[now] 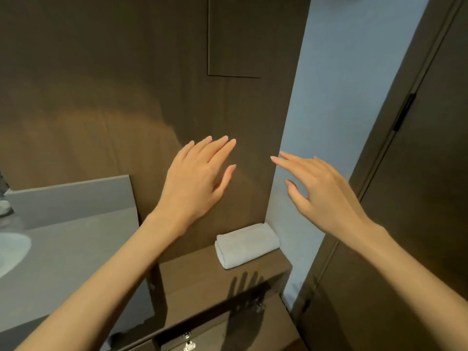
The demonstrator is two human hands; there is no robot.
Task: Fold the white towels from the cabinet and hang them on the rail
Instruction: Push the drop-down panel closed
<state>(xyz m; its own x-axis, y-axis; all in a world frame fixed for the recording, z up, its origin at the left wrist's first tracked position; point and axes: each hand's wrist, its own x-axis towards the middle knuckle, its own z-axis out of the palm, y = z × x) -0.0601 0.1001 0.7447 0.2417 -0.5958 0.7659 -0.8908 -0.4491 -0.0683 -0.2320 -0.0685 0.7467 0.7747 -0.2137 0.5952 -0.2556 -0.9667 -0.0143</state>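
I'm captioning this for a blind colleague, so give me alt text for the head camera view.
Two bare hands, the left hand and the right hand, reach forward open and empty toward a dark wood panel. Below them a folded white towel lies on a wooden shelf, with a grey counter and sink on the left.

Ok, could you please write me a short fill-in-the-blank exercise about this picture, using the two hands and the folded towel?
1. The folded ____ towel lies on the brown wooden shelf.
2. The left hand and the right hand both hold ____.
3. In the picture, the towel is ____ the two hands.
4. The pale round sink shows at the ____ edge of the view.
Missing words: white; nothing; below; left.
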